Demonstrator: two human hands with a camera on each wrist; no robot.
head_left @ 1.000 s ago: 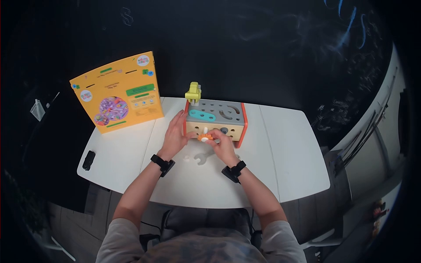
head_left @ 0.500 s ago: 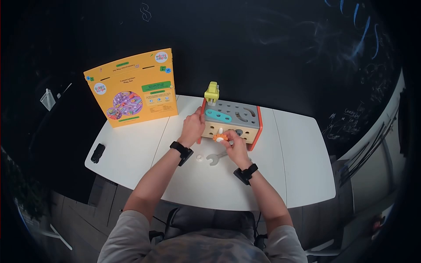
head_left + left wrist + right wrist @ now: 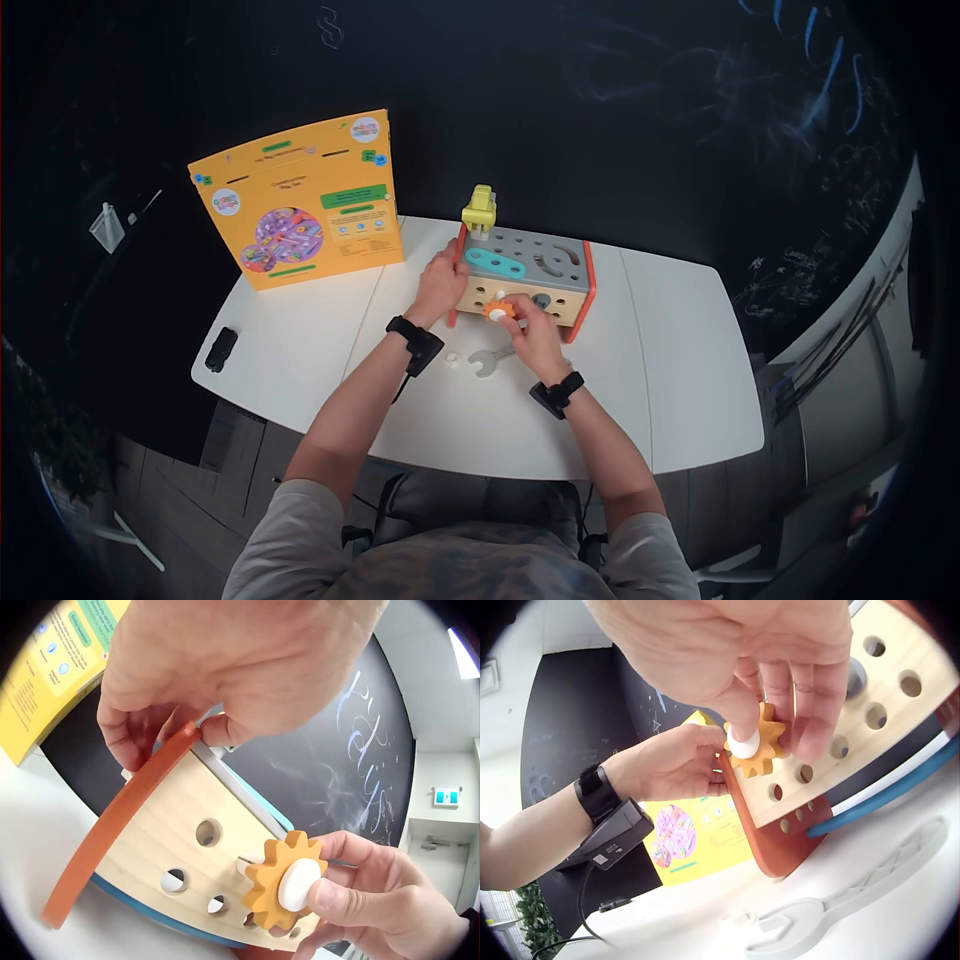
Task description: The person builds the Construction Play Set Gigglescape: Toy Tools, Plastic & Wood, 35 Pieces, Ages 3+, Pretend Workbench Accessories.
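Note:
A toy wooden workbench with a grey perforated top and orange-red side panels stands on the table. My left hand grips the upper edge of its left side panel, fingers on the outside and thumb over the top. My right hand pinches an orange toy gear by the white round-headed piece at its centre. The gear is held at the holed wooden front, towards the left. On the table just in front lie a grey toy wrench and a small white piece.
A turquoise holed strip lies on the workbench top, and a yellow toy piece stands at its back left corner. A yellow box stands upright on the left. Near the table's left edge lies a small black object.
My left hand has gone from spread fingers beside the workbench to gripping its left panel. My right hand keeps the gear at the front. The head view has shifted slightly.

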